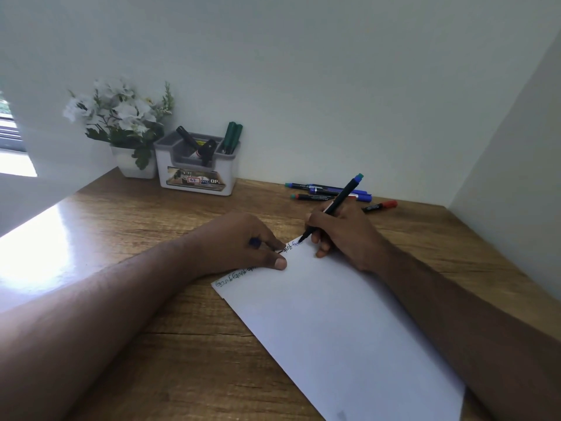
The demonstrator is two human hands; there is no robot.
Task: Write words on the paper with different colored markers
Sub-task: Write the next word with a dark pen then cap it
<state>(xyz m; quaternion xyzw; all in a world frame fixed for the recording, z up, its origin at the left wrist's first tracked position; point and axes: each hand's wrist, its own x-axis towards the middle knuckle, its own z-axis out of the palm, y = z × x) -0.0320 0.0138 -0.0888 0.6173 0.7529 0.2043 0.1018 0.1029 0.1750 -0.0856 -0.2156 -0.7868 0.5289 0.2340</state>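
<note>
A white sheet of paper (pixel 343 323) lies slanted on the wooden desk (pixel 170 354), with a line of handwriting along its top edge. My right hand (pixel 346 235) grips a dark marker with a green end (pixel 340 202), its tip touching the paper at the far end of the writing. My left hand (pixel 243 244) rests on the paper's top edge, fingers curled round a small blue cap (pixel 255 243), thumb pressed on the sheet. Several more markers (pixel 328 191) lie behind my right hand, and a red-capped marker (pixel 381 206) lies to their right.
A white and grey desk organiser (pixel 197 168) with pens and green markers stands against the back wall. Beside it on the left is a white pot of white flowers (pixel 121 123). White walls close off the desk at the back and right. Bright glare covers the desk's left side.
</note>
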